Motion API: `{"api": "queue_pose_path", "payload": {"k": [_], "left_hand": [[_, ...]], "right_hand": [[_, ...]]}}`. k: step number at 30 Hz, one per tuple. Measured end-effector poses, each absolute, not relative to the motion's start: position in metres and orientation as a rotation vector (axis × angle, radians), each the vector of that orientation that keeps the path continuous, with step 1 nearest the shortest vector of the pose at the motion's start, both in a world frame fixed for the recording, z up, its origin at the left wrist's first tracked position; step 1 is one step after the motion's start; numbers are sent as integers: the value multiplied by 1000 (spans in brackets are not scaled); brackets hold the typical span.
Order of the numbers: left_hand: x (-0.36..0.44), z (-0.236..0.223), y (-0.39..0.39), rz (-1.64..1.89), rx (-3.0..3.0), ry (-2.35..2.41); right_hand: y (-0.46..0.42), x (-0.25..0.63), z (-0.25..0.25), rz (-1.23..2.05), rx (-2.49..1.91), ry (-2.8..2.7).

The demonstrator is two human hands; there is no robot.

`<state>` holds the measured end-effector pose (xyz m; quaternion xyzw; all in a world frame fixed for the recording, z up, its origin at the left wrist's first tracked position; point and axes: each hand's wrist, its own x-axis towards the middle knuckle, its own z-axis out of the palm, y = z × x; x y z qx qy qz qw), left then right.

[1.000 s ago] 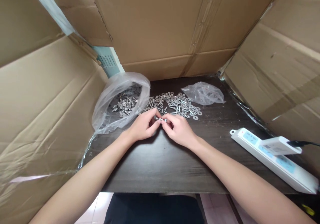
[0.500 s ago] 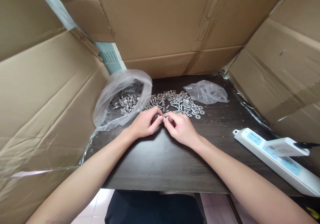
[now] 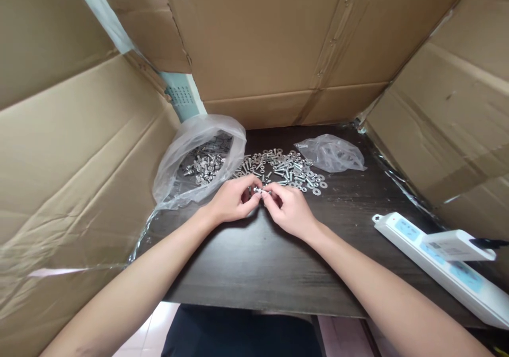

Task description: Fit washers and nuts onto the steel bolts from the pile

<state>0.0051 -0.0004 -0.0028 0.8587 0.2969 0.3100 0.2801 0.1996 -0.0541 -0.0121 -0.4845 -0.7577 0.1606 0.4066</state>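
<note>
Metal bolt (image 3: 258,190), one, pinched in left hand (image 3: 234,199) and right hand (image 3: 292,208) above the bench (image 3: 258,264), fingers curled nearly closed, wrists angled in. Two plastic bags (image 3: 336,154), one power strip (image 3: 421,255); loose hardware (image 3: 292,169) uncountable.

Silvery metal fasteners (image 3: 289,168) lie on a dark brown wood-grain table (image 3: 258,261), right of a rounded translucent plastic bag (image 3: 170,168).

At the small metal fastener (image 3: 259,190), my left fingers (image 3: 251,203) and my right fingers (image 3: 272,203) have parted slightly since half a second ago, baring more bright metal between them.
</note>
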Motion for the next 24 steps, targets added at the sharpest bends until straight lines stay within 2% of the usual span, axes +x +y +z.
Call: {"api": "queue_pose_path", "payload": {"k": [24], "left_hand": [[3, 0, -2, 886, 2288, 730]], "right_hand": [[-55, 199, -13, 384, -1197, -1927]]}}
